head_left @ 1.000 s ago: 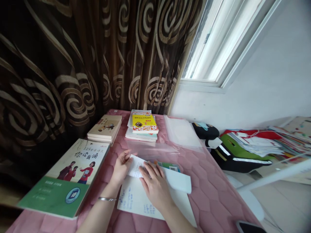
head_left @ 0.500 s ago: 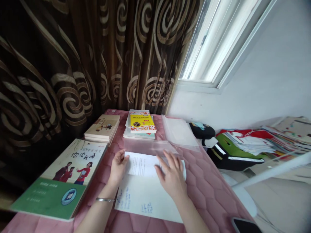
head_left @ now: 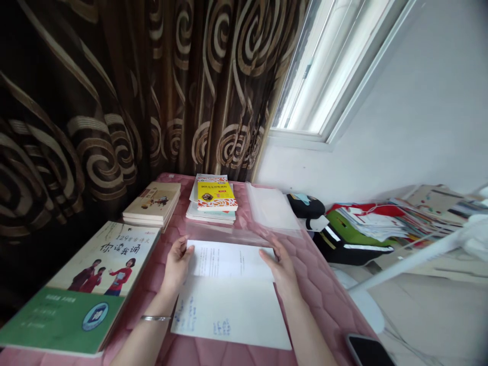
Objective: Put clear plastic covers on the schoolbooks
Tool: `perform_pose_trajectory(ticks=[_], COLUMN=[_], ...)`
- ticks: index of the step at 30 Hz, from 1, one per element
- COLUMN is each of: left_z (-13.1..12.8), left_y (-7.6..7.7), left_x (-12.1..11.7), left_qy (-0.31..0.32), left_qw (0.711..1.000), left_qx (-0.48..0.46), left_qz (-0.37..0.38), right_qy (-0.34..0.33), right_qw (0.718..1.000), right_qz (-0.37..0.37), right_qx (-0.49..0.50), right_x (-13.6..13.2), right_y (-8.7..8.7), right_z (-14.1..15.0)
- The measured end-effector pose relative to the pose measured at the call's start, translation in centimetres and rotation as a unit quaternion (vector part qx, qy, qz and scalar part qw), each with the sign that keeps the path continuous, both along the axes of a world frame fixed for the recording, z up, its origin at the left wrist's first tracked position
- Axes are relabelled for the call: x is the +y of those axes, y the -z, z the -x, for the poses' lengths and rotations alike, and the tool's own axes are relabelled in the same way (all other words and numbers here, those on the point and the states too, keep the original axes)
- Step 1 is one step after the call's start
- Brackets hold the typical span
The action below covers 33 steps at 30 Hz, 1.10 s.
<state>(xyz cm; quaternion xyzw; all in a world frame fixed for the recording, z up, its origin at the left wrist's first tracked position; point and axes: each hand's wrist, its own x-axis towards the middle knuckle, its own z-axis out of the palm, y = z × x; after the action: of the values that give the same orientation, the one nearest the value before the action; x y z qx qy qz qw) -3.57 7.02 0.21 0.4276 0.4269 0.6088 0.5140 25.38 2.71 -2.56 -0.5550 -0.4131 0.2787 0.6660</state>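
A white sheet of paper (head_left: 229, 300) with blue handwriting lies on the pink quilted table cover (head_left: 328, 295). Its top part is folded down toward me as a printed flap (head_left: 229, 259). My left hand (head_left: 176, 264) rests at the flap's left edge, fingers flat and thumb on the paper. At the flap's right edge lies my right hand (head_left: 281, 268), with its fingers stretched out. A bracelet (head_left: 155, 318) sits on my left wrist. A clear plastic sleeve (head_left: 229, 233) lies just beyond the paper.
A large green and white book (head_left: 84, 290) lies at left. Two stacks of books (head_left: 152, 203) (head_left: 213, 197) and a second clear sleeve (head_left: 271, 208) sit at the back by the dark curtain. A phone (head_left: 368, 351) lies at the near right corner. Bags and papers (head_left: 366, 223) pile up right of the table.
My right hand has slid from the middle of the flap out to its right edge, flattening the fold. The small green thing under the flap is now covered. The left hand stayed.
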Motion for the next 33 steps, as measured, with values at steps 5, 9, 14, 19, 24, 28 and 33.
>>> perform_pose_trajectory(ticks=[5, 9, 14, 19, 24, 28, 33], left_z=[0.0, 0.0, -0.1, -0.2, -0.2, -0.2, -0.1], left_y=[-0.2, 0.1, 0.3, 0.1, 0.2, 0.4, 0.3], left_x=[-0.2, 0.0, 0.1, -0.1, 0.0, 0.1, 0.1], left_qy=[-0.003, -0.017, -0.052, -0.075, -0.072, -0.072, -0.075], left_qw=[1.0, 0.998, 0.993, 0.988, 0.988, 0.988, 0.986], left_qx=[0.026, 0.055, 0.101, 0.127, 0.13, 0.125, 0.14], left_qz=[-0.014, -0.023, -0.033, -0.048, -0.044, -0.046, -0.046], right_qy=[-0.004, -0.011, -0.018, -0.009, -0.011, -0.022, -0.05], right_qw=[0.999, 1.0, 1.0, 1.0, 1.0, 1.0, 0.999], right_qz=[0.011, 0.001, -0.005, -0.003, -0.007, -0.011, -0.007], right_qx=[0.034, 0.002, -0.005, 0.002, 0.007, -0.013, -0.002], right_x=[-0.1, -0.4, -0.3, -0.1, -0.2, -0.3, -0.3], right_y=[-1.3, -1.6, -1.2, -0.8, -1.0, -1.2, -1.3], right_z=[0.7, 0.5, 0.2, 0.2, 0.4, 0.2, -0.2])
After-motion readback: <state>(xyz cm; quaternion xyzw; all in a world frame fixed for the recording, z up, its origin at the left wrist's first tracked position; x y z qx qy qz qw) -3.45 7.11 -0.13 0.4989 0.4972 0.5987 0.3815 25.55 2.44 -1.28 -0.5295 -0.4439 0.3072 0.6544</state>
